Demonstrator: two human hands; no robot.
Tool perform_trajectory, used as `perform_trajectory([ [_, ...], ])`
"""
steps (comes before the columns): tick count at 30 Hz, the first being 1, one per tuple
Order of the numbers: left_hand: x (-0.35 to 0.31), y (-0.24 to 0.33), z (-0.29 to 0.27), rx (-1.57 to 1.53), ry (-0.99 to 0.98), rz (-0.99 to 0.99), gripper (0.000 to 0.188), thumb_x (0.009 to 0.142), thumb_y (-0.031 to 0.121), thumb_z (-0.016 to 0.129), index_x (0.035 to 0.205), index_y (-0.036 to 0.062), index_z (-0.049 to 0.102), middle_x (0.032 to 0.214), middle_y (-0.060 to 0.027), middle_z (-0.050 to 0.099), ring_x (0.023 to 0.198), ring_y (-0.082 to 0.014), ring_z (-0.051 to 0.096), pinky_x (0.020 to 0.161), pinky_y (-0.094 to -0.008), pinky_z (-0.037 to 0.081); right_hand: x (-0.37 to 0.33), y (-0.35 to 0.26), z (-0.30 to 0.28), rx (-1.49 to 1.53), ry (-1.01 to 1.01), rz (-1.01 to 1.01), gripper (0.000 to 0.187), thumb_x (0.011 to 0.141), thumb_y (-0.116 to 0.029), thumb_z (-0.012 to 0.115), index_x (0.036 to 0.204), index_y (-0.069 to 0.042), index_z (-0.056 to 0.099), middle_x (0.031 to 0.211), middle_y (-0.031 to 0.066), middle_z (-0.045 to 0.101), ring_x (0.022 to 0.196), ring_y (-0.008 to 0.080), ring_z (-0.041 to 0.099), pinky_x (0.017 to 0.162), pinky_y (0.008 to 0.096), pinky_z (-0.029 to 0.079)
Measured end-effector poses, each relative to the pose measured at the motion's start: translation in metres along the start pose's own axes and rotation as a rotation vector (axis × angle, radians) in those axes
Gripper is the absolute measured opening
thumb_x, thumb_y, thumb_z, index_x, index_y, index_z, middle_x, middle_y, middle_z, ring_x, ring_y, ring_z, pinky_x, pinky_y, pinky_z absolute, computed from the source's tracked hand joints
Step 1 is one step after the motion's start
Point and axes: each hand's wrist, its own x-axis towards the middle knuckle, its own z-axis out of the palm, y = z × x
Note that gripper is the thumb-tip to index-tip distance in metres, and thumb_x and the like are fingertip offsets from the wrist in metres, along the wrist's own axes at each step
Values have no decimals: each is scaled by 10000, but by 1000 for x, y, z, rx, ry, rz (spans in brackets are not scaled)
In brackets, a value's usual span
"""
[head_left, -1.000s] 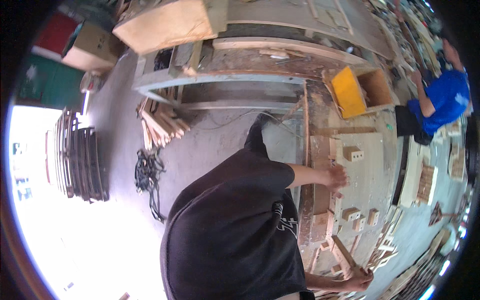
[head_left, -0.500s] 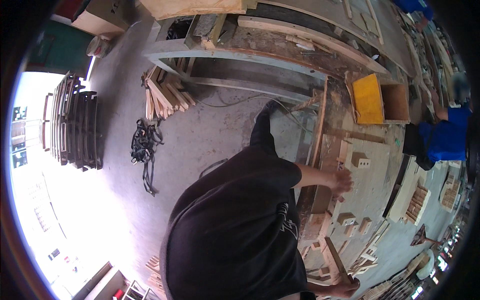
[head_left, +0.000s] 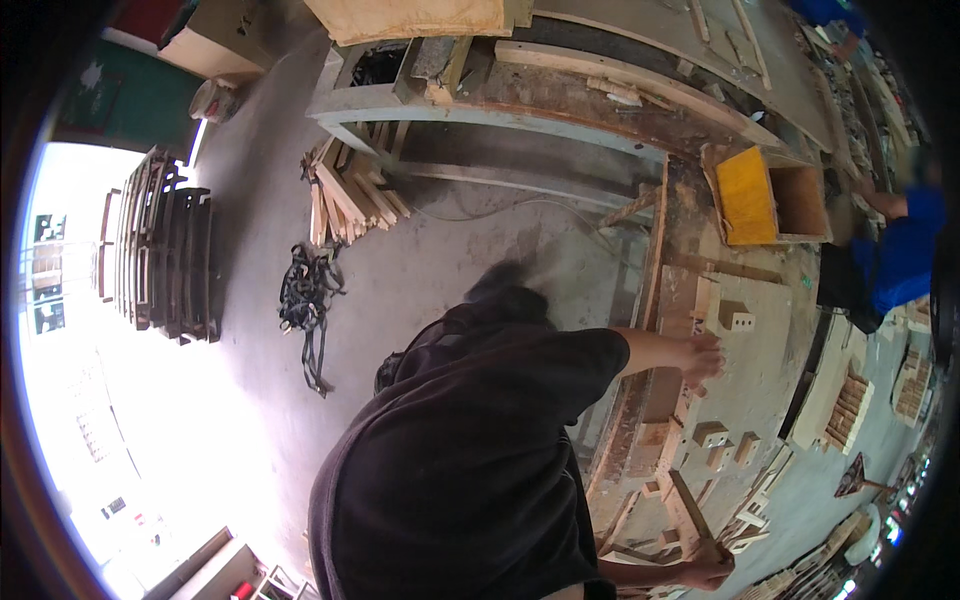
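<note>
Both my arms reach right over a wooden work board (head_left: 757, 350) on the bench. My left hand (head_left: 703, 362) lies across a narrow wooden strip (head_left: 706, 300) along the board's near edge, fingers stretched out. Below it, my right hand (head_left: 708, 567) is closed round the end of a flat wooden bar (head_left: 686, 508), whose other end meets the strip. A drilled wooden block (head_left: 738, 318) sits beyond my left hand. Several more blocks (head_left: 711, 435) stand on the board between my two hands. Part of my right hand's grip is hidden.
An open box with a yellow side (head_left: 745, 197) stands on the bench. Cut wood (head_left: 352, 195) and tangled black straps (head_left: 308, 290) lie on the floor, with stacked dark slats (head_left: 165, 250) farther left. A person in blue (head_left: 905, 260) is across the bench.
The whole view has shifted, moving bench and floor things slightly right. My leg has drawn back and blurs. Both hands stay at the strip and the bar.
</note>
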Motion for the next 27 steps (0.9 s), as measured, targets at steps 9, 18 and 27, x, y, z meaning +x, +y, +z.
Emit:
perform_trajectory([
  [9, -190, 11, -5, -80, 130, -54, 643, 987, 484, 414, 1463, 54, 381, 1481, -161, 387, 1391, -319, 316, 1130, -496, 252, -40, -61, 3, -322, 174, 0, 443, 1018, -348, 412, 997, -45, 734, 824, 77, 744, 818, 203, 706, 746, 381, 545],
  [18, -504, -41, -45, -289, 364, -654, 325, 911, 356, 599, 1057, 74, 664, 1022, -130, 664, 1018, -325, 614, 901, -525, 444, -235, -221, 38, -181, -25, -351, 449, 993, -383, 479, 895, -18, 723, 777, 117, 719, 724, 250, 678, 669, 410, 543],
  [27, -651, -6, -119, -399, 722, -785, 320, 869, 356, 645, 978, 62, 707, 948, -146, 694, 922, -335, 669, 744, -484, 535, -346, -411, 48, -80, -324, -773, 468, 1014, -295, 418, 943, 44, 732, 851, 163, 732, 830, 267, 703, 749, 395, 557],
])
